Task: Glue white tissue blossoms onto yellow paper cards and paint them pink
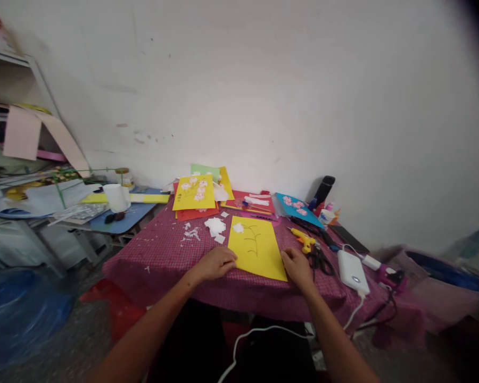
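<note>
A yellow sheet of paper (267,244) lies on the table before me, with dark branch lines drawn on it. Near its upper left corner sits one white paper flower (238,227). My left hand (217,263) is closed at the sheet's left edge, thumb and fingers pinching it. At the right edge, my right hand (297,266) is closed on the paper, its fingers curled. Left of the sheet are a pile of white paper cut-outs (215,226) and paper scraps (190,234). A yellow glue gun (304,239) and black-handled scissors (321,261) lie beyond my right hand.
Finished-looking flower pictures on yellow card (193,192) and blue card (297,207) lie at the back. A white power bank (353,272) with a cable is on the right. On the left, a blue table (138,217) carries a white paper roll (117,198).
</note>
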The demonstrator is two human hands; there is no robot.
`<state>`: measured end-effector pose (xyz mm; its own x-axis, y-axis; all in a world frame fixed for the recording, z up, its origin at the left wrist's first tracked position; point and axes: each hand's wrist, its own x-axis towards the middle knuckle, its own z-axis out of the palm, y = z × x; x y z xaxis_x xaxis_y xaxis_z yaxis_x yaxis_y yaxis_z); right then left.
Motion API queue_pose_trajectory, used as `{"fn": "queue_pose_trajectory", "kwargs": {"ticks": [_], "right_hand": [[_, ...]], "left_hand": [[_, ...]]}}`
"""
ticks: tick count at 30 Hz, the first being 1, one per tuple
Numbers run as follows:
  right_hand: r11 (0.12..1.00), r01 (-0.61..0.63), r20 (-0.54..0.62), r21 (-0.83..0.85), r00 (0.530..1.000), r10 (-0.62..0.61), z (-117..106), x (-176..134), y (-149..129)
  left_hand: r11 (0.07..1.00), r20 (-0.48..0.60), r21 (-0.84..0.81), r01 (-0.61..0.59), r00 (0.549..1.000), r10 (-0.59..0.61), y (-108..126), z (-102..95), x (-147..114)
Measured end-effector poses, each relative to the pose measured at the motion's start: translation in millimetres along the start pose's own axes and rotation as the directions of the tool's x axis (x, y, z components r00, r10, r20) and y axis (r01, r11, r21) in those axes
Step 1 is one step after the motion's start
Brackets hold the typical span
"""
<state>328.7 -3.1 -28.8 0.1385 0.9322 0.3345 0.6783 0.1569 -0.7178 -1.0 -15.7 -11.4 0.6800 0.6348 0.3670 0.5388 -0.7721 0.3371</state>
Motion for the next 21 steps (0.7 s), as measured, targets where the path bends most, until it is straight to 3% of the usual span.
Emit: {"fn": "queue_pose_trajectory", "kwargs": {"ticks": [9, 16, 21], "right_hand": [[0.999, 0.029, 0.015, -0.017, 0.999, -0.028, 2.5, -0.1, 1.0], [0.999, 0.026, 0.018, -0.038, 1.000, -0.025, 2.9, -0.5, 1.3], [0.996, 0.043, 0.029, -0.073, 0.999, -0.041, 2.2, 0.5, -0.1]], "left_hand": [[0.998, -0.005, -0.054, 0.036, 0.999, -0.036, -3.2, 2.0, -1.9], [0.958, -0.068, -0.236, 0.162, 0.981, -0.182, -10.0, 5.5, -1.4], [0.971, -0.030, -0.204, 0.120, 0.991, -0.129, -6.5, -1.3, 2.3]]}}
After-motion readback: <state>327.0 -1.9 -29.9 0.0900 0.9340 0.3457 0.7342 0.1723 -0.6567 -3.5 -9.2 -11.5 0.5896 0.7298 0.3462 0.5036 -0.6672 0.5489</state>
